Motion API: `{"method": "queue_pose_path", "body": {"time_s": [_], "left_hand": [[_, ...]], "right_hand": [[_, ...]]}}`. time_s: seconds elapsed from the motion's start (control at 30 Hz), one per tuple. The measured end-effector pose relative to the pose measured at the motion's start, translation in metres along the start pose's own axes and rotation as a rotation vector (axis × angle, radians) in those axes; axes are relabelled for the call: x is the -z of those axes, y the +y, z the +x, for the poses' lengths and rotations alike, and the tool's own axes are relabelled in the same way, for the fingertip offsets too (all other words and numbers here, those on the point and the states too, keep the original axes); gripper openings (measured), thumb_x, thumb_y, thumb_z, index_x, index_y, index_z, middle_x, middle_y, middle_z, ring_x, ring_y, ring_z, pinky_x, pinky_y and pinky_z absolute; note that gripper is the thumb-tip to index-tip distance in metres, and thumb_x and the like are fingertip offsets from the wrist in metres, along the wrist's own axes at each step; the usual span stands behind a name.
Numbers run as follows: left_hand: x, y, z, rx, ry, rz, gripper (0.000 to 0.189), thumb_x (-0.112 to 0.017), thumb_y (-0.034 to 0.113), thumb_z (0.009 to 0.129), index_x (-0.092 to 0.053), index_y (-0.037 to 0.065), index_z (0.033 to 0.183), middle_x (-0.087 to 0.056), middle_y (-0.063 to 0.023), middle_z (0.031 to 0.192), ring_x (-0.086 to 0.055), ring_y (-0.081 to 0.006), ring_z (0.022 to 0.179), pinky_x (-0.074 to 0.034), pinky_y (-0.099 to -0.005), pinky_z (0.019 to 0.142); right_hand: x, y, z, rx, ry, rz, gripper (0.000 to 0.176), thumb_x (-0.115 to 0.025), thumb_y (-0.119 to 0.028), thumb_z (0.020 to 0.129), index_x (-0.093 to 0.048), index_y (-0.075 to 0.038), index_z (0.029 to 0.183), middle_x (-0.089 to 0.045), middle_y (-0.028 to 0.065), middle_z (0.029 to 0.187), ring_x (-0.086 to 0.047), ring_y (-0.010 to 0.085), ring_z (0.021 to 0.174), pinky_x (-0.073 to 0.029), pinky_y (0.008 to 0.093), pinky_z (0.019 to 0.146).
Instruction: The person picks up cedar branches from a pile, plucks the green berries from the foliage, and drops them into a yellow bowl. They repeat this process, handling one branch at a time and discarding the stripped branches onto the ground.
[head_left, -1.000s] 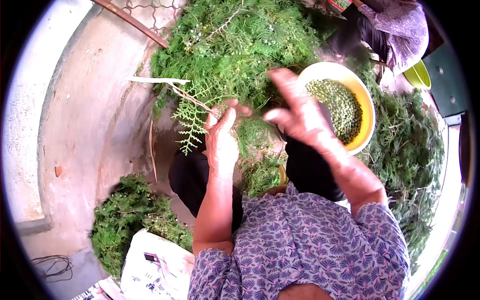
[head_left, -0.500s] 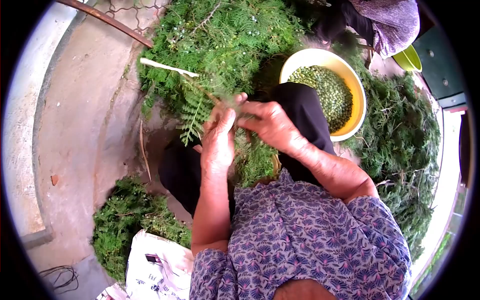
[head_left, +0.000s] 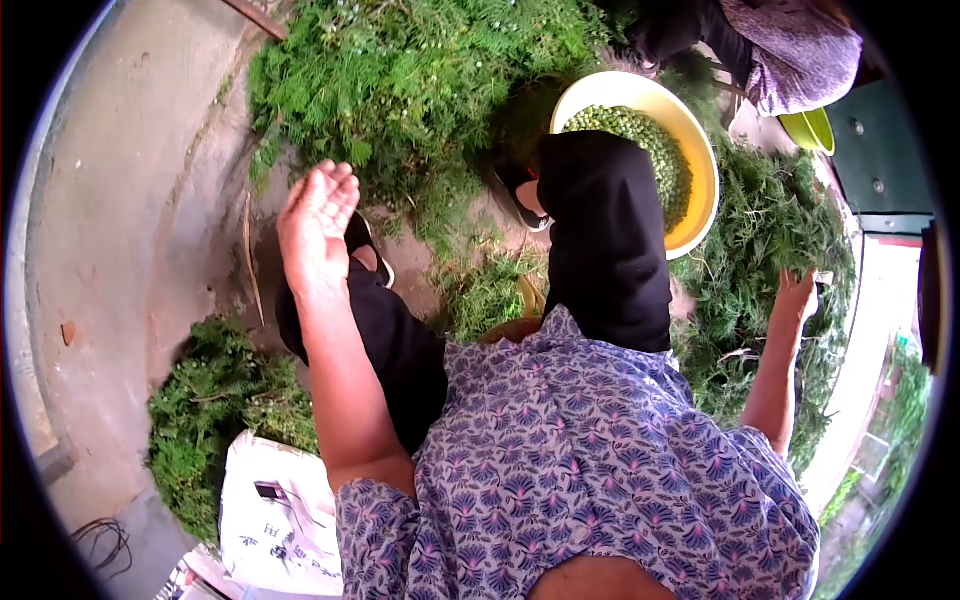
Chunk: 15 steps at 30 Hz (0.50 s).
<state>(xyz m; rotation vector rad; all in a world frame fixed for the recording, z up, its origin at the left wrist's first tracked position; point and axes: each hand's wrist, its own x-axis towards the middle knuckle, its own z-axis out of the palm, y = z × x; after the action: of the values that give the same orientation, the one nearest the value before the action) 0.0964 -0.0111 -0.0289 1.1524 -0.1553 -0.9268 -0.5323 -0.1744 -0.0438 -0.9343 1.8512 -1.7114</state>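
Observation:
My left hand (head_left: 318, 230) is raised palm up over my left knee, its fingers stretched out and nothing in it. Beyond it spreads a big heap of green cypress branches (head_left: 430, 80). My right hand (head_left: 796, 297) reaches far out to the right, at the other pile of cypress branches (head_left: 770, 215); its fingertips are mostly hidden among the foliage. Close by my right knee stands a yellow basin (head_left: 706, 190) holding many small green cones (head_left: 668, 165). Loose green sprigs (head_left: 487, 297) lie between my legs.
A smaller clump of branches (head_left: 215, 400) and a white sack (head_left: 275, 520) lie at the lower left. A person in a purple patterned garment (head_left: 795, 55) sits at the upper right, near a lime-green basin (head_left: 810, 130). A thin stick (head_left: 251, 260) lies on the concrete floor.
My hands, together around a leafy sprig before, are now far apart. The left has moved left and opened without the sprig; the right has swung out to the right-hand pile.

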Motion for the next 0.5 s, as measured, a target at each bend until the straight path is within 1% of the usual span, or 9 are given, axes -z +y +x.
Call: {"method": "queue_pose_path", "body": {"time_s": [0.1,0.13,0.17,0.2,0.23,0.27,0.3,0.37,0.5], "left_hand": [[0.009,0.008,0.02,0.035,0.082,-0.069,0.025,-0.054,0.021,0.089,-0.056,0.002,0.105,-0.062,-0.0088,0.1,-0.058,-0.0196,0.092,-0.046,-0.0353,0.089],[0.011,0.01,0.028,0.047,0.098,-0.092,0.024,-0.054,0.021,0.089,-0.056,0.003,0.105,-0.062,-0.0081,0.099,-0.058,-0.019,0.091,-0.046,-0.0351,0.089],[0.013,0.012,0.036,0.051,0.1,-0.099,0.024,-0.054,0.021,0.089,-0.056,0.003,0.104,-0.062,-0.0075,0.098,-0.058,-0.018,0.09,-0.046,-0.0348,0.089],[0.013,0.015,0.043,0.048,0.096,-0.106,0.023,-0.055,0.02,0.088,-0.056,0.003,0.103,-0.062,-0.0076,0.097,-0.059,-0.0178,0.09,-0.046,-0.0353,0.089],[0.012,0.017,0.051,0.059,0.107,-0.132,0.022,-0.055,0.02,0.088,-0.057,0.003,0.102,-0.062,-0.0078,0.097,-0.059,-0.018,0.088,-0.047,-0.0358,0.088],[0.011,0.019,0.058,0.07,0.119,-0.159,0.022,-0.055,0.019,0.088,-0.057,0.002,0.102,-0.063,-0.0079,0.097,-0.059,-0.0181,0.087,-0.047,-0.0363,0.087],[0.009,0.021,0.065,0.077,0.134,-0.161,0.022,-0.055,0.019,0.088,-0.057,0.002,0.102,-0.063,-0.0079,0.097,-0.059,-0.0181,0.087,-0.047,-0.0363,0.087],[0.006,0.026,0.08,0.085,0.203,-0.198,0.02,-0.055,0.017,0.088,-0.057,0.001,0.101,-0.063,-0.0084,0.097,-0.06,-0.0188,0.085,-0.048,-0.0378,0.086],[0.012,0.029,0.1,0.081,0.218,-0.232,0.02,-0.055,0.014,0.087,-0.056,-0.001,0.1,-0.063,-0.0102,0.094,-0.06,-0.0195,0.083,-0.048,-0.0387,0.085]], "right_hand": [[-0.056,-0.048,-0.055,-0.177,0.069,0.094,0.027,-0.054,-0.011,0.087,-0.051,0.006,0.107,-0.052,0.0192,0.11,-0.051,0.0282,0.109,-0.051,0.0327,0.089],[-0.075,-0.054,-0.075,-0.067,-0.175,0.055,0.025,-0.056,-0.006,0.084,-0.053,0.005,0.106,-0.053,0.0179,0.109,-0.056,0.0236,0.101,-0.055,0.0284,0.083],[-0.094,-0.058,-0.098,0.514,-0.411,-0.516,0.021,-0.056,-0.004,0.084,-0.057,0.005,0.102,-0.052,0.0166,0.11,-0.058,0.0224,0.097,-0.056,0.0259,0.079],[-0.131,-0.09,-0.141,0.774,-0.489,-0.622,0.018,-0.052,0.002,0.085,-0.058,0.005,0.102,-0.049,0.0157,0.115,-0.057,0.0232,0.098,-0.055,0.0273,0.08],[-0.166,-0.094,-0.164,0.353,-0.511,0.0,0.022,-0.052,0.007,0.083,-0.057,0.005,0.104,-0.051,0.0148,0.111,-0.057,0.0237,0.097,-0.054,0.0309,0.081],[-0.192,-0.092,-0.188,0.453,-0.627,0.011,0.03,-0.055,0.004,0.081,-0.053,0.005,0.112,-0.055,0.0149,0.106,-0.057,0.0228,0.094,-0.053,0.032,0.08],[-0.226,-0.097,-0.218,0.007,-0.682,0.369,0.036,-0.058,-0.001,0.081,-0.05,0.006,0.116,-0.057,0.0145,0.104,-0.058,0.0204,0.09,-0.051,0.0302,0.078],[-0.274,-0.091,-0.268,-0.026,-0.882,0.294,0.035,-0.058,-0.003,0.082,-0.05,0.006,0.115,-0.057,0.0124,0.105,-0.058,0.0175,0.084,-0.049,0.0288,0.073],[-0.357,-0.019,-0.324,-0.631,-0.992,0.29,0.027,-0.056,0.0,0.082,-0.052,0.005,0.108,-0.058,0.012,0.094,-0.059,0.0198,0.078,-0.052,0.0323,0.063]]}}
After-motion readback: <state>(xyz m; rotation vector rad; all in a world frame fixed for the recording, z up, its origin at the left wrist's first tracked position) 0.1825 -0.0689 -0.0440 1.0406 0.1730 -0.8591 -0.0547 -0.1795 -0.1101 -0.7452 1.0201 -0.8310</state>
